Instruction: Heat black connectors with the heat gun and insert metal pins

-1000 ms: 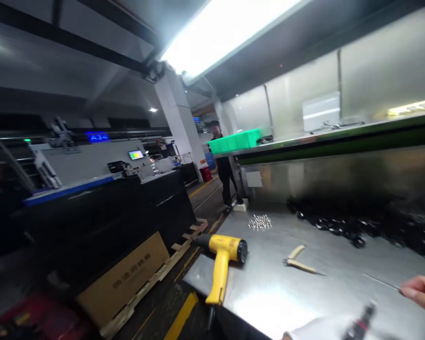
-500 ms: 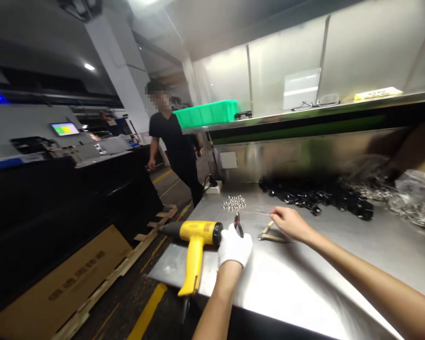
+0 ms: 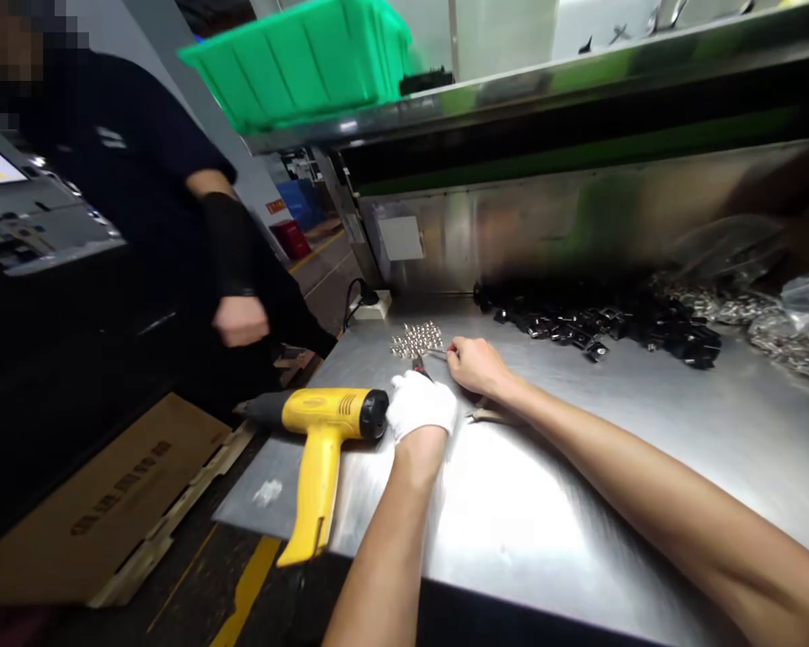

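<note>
My left hand [image 3: 423, 406], in a white glove, is closed round small pliers [image 3: 419, 365] with dark jaws and a bit of red showing. Its fingers hide most of the handles. Bare and pinched, my right hand [image 3: 477, 367] holds a thin metal tool [image 3: 438, 351] whose kind I cannot make out; its tip points left at a spread of small shiny metal parts [image 3: 416, 339]. Under my right wrist lies a tool with pale handles [image 3: 491, 416], partly covered. Left of the gloved hand, a yellow heat gun [image 3: 324, 431] rests on its side on the metal table [image 3: 512, 530].
Black clip-like parts [image 3: 600, 328] lie in a heap at the back. Bags of shiny metal parts [image 3: 795, 332] are at the right. A green bin [image 3: 303, 67] stands on the shelf above. A person [image 3: 155, 180] is close by on the left, beyond the table's edge.
My right hand has moved left with the thin tool, up to the shiny parts and nearer the pliers. The person has come much closer on the left. My view has shifted lower and nearer.
</note>
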Available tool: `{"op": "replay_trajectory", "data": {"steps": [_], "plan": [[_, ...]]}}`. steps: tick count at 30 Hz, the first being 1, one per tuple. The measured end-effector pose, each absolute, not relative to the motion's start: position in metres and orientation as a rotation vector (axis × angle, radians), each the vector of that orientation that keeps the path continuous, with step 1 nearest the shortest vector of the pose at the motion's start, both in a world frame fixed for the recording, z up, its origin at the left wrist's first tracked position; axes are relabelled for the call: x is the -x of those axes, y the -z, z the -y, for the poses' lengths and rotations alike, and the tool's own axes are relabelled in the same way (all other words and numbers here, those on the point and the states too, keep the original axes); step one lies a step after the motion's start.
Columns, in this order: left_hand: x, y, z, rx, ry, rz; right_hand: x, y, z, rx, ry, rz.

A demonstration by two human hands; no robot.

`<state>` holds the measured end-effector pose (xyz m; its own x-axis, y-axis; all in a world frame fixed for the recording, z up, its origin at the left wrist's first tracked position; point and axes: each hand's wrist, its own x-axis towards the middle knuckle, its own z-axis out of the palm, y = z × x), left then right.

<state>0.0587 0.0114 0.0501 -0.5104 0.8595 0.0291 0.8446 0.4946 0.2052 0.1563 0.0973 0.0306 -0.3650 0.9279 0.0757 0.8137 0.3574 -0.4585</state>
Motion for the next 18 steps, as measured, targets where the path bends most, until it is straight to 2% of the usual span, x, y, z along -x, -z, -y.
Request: {"op": "replay_trajectory", "data": {"steps": [18], "plan": [[-0.055, -0.047, -0.029, -1.535, -0.199, -2.647, -0.158, -0.022, -0.112, 1.485, -0.429, 2.333]]}}
